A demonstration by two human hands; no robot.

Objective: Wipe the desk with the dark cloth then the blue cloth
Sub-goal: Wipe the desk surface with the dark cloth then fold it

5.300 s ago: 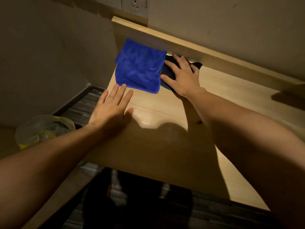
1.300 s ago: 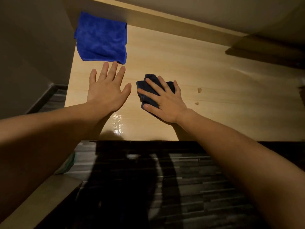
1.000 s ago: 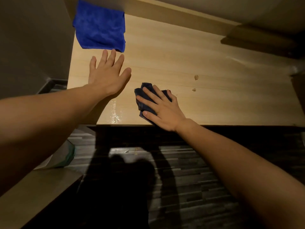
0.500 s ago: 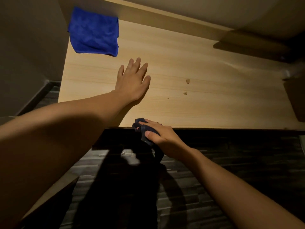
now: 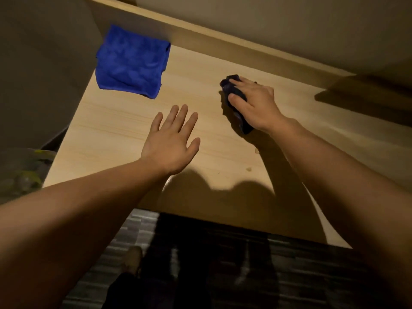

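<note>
My right hand (image 5: pixel 254 103) is clamped down on the bunched-up dark cloth (image 5: pixel 234 94), pressing it into the tabletop (image 5: pixel 124 134) toward the back edge, around the middle. My left hand (image 5: pixel 171 141) is open, fingers spread, flat on the wood and holding nothing. The blue cloth (image 5: pixel 131 63) sits folded in the back left corner, well apart from both hands.
</note>
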